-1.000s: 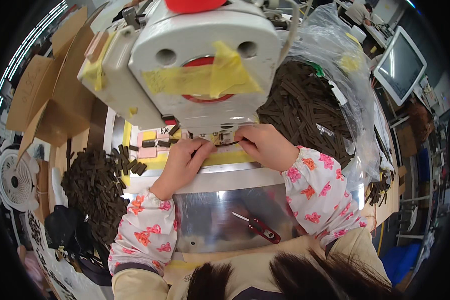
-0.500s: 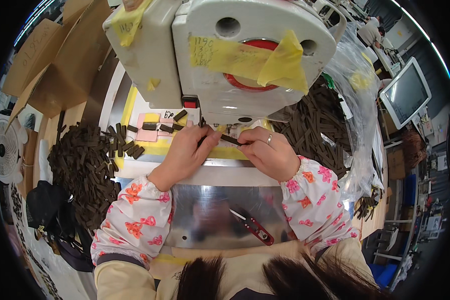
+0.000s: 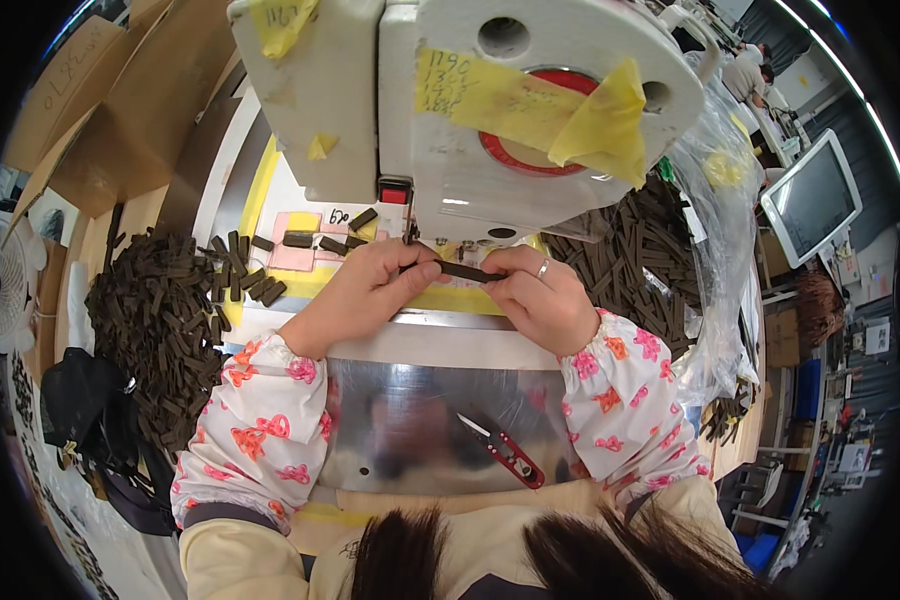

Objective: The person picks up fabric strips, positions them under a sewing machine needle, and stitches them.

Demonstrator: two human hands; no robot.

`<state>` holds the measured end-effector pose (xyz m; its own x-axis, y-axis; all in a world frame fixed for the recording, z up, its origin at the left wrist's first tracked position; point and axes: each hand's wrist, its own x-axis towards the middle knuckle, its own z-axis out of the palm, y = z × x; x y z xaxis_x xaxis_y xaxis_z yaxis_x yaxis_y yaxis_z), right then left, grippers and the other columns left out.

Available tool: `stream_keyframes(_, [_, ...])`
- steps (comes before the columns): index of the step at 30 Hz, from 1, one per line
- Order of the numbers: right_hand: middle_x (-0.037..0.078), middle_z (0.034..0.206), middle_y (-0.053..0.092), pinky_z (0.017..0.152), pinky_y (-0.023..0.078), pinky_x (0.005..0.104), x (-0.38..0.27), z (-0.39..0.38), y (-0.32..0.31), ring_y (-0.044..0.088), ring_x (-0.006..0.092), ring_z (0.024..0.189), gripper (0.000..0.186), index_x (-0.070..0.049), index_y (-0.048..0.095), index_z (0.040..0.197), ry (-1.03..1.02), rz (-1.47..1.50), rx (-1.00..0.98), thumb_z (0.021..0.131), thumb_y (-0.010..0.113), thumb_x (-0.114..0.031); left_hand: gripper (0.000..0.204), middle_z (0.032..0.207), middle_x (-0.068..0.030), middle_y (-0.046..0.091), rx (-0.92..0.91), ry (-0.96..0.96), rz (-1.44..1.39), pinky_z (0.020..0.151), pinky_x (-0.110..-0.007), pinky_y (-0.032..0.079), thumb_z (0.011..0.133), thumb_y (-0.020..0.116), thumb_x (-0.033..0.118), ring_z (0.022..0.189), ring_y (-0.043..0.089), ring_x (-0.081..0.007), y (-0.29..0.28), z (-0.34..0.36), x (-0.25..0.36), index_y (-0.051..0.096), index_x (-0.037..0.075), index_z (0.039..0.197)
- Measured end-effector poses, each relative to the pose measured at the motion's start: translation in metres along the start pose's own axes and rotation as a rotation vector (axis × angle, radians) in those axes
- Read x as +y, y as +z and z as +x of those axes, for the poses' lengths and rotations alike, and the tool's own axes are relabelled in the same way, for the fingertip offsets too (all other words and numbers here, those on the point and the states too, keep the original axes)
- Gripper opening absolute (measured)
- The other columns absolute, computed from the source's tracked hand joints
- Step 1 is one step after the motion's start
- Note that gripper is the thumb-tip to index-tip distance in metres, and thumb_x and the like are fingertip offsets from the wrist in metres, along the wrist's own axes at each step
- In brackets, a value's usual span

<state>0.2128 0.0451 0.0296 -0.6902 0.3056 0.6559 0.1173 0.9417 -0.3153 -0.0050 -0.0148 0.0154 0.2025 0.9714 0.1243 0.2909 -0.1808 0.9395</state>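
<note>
A short dark brown fabric strip [image 3: 470,271] is stretched level between my two hands, just in front of the needle area of a white sewing machine [image 3: 435,130]. My left hand [image 3: 365,290] pinches its left end between thumb and fingers, close below the needle. The other end is gripped by the fingertips of my right hand [image 3: 548,300], which wears a ring. Beside my left hand, several small folded dark pieces [image 3: 332,245] lie on pink and yellow patches. Whether the strip touches the needle or presser foot is hidden by my left fingers.
Dark folded pieces [image 3: 160,330] form a heap at the left; longer dark strips [image 3: 635,255] are piled at the right beside clear plastic [image 3: 720,300]. Red-handled thread snips [image 3: 510,458] lie on the metal plate [image 3: 400,430] between my forearms. Cardboard [image 3: 120,150] and a screen [image 3: 812,198] stand farther out.
My left thumb has come down from a raised position onto the strip. More of the strip now shows between my hands. The whole view has shifted slightly.
</note>
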Motion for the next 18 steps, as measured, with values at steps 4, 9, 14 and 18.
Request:
stream_keyframes(4, [0.009, 0.081, 0.059, 0.057, 0.049, 0.0338, -0.005, 0.000, -0.021, 0.060, 0.0263, 0.067, 0.010, -0.002, 0.055, 0.074, 0.160, -0.074, -0.124, 0.071, 0.065, 0.000, 0.020, 0.067, -0.0118, 0.058, -0.001, 0.126, 0.206, 0.054, -0.033, 0.038, 0.087, 0.055, 0.017, 0.057, 0.050, -0.0221, 0.009, 0.006, 0.001, 0.065, 0.000, 0.088])
stream_keyframes(9, [0.010, 0.072, 0.053, 0.055, 0.045, 0.0375, -0.018, -0.028, -0.064, 0.056, 0.0278, 0.062, 0.011, -0.004, 0.053, 0.075, 0.332, -0.244, -0.038, 0.072, 0.063, -0.002, 0.013, 0.082, -0.0157, 0.064, 0.143, 0.188, 0.468, 0.068, -0.038, 0.043, 0.084, 0.056, 0.010, 0.074, 0.058, -0.0336, 0.017, 0.003, -0.003, 0.064, 0.001, 0.090])
stream_keyframes(14, [0.011, 0.074, 0.057, 0.058, 0.047, 0.0357, -0.053, -0.110, -0.176, 0.058, 0.0287, 0.064, 0.007, -0.005, 0.057, 0.077, 0.572, -0.560, 0.254, 0.074, 0.063, -0.006, 0.017, 0.088, -0.0173, 0.065, 0.205, 0.118, 0.413, 0.070, -0.033, 0.046, 0.089, 0.050, 0.006, 0.077, 0.061, -0.0288, 0.019, -0.001, 0.005, 0.062, -0.004, 0.096])
stream_keyframes(18, [0.005, 0.077, 0.060, 0.063, 0.046, 0.0231, -0.108, -0.171, -0.230, 0.056, 0.0114, 0.067, 0.010, 0.001, 0.059, 0.081, 0.681, -0.986, 0.761, 0.074, 0.064, 0.006, 0.017, 0.088, -0.0170, 0.065, 0.211, 0.198, 0.442, 0.071, -0.033, 0.046, 0.089, 0.051, 0.006, 0.078, 0.062, -0.0276, 0.025, 0.006, 0.000, 0.062, -0.005, 0.095])
